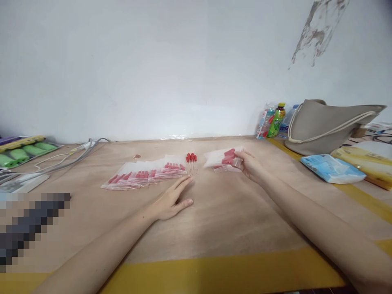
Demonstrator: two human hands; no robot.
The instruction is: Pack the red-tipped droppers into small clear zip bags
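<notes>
R. hand point(247, 162), right of centre in the frame, has thumb & fingers pinched on the near-right edge of a clear bag point(221, 157) w/ red pieces inside; more bagged red stuff point(227, 168) shows just under it, though can't tell how many bags. L. hand point(172, 201), centre of frame, is open & holds nothing, fingers spread, tips just below a small bunch of loose red-headed pieces point(191, 158) w/ thin stems; can't tell if it's touching the tabletop point(214, 232). A row of overlapping filled bags point(143, 173) lies left of centre, its right end just beside the loose bunch. Step in hand looks like handling filled bags at the right-hand spot, either lifting or setting one down; a single view can't settle which. Next move prob. calls for a light but sure pinch on the bag's edge, since thin plastic likely slips or sticks to its neighbour, plus care that the l. fingertips don't scatter the loose bunch.
</notes>
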